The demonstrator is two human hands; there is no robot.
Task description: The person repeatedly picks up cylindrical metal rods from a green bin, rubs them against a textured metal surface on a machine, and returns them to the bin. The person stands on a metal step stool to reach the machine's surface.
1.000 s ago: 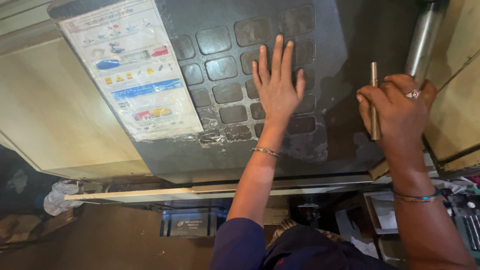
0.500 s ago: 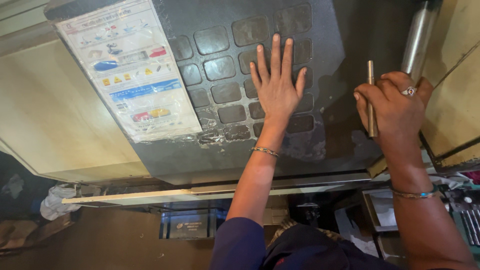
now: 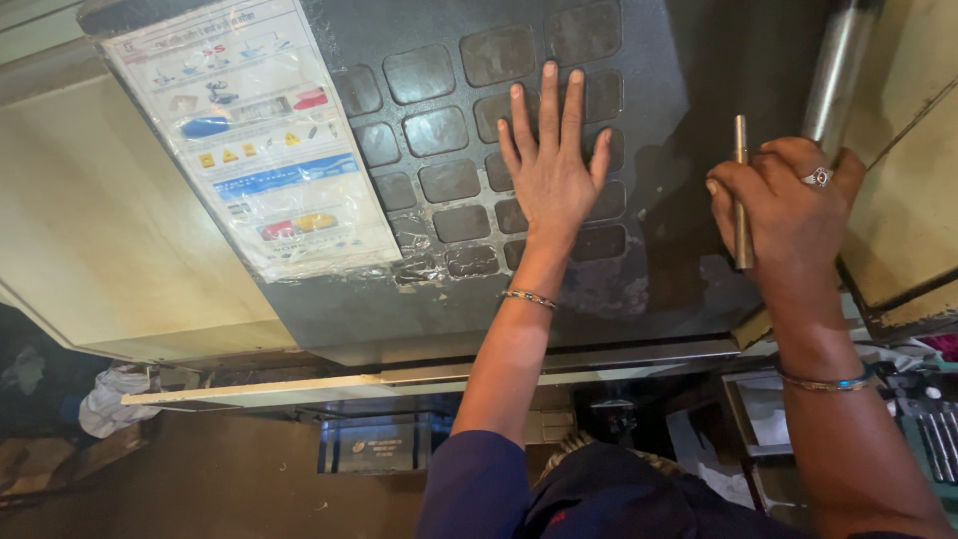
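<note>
Head view: two hands on the dark, grimy door of a cream-coloured machine.

Biggest is the dark panel, scuffed and smeared, set in a cream machine housing; a grid of square panes fills its upper middle, and a laminated instruction sheet covers its left part. A steel bar runs up the panel's right edge. Below the panel lies a dim, cluttered floor with a pale rag. The left hand lies flat on the panes, fingers spread and straight. The right hand, wearing a ring, has its fingers curled tight around a thin metal rod held upright against the panel's right side.
</note>
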